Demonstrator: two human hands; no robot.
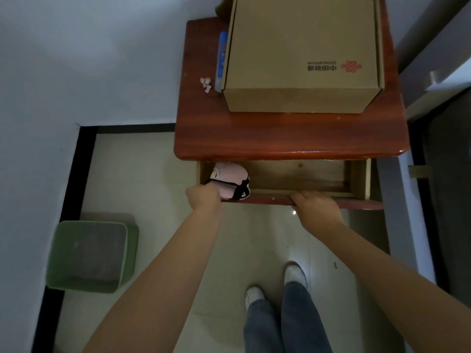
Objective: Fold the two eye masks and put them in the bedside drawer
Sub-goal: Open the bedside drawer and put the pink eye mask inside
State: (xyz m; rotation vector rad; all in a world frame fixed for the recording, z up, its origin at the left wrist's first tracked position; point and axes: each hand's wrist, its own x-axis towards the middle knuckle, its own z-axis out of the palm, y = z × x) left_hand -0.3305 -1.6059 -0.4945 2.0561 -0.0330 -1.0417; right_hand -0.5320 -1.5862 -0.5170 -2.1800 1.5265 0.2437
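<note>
The bedside drawer [300, 177] of the red-brown nightstand stands pulled open, and its wooden bottom is bare on the right. A folded pink eye mask [230, 177] with a black strap sits over the drawer's left end. My left hand [204, 197] is closed on the mask's near edge, partly hiding it. Whether a second mask lies folded with it, I cannot tell. My right hand [314, 206] grips the drawer's red front panel [356, 205] near its middle.
A large cardboard box [303, 52] fills most of the nightstand top [280, 138], with a blue tube [221, 59] and a crumpled wrapper [206, 84] to its left. A green waste bin [89, 256] stands on the tiled floor at the left. My feet are below the drawer.
</note>
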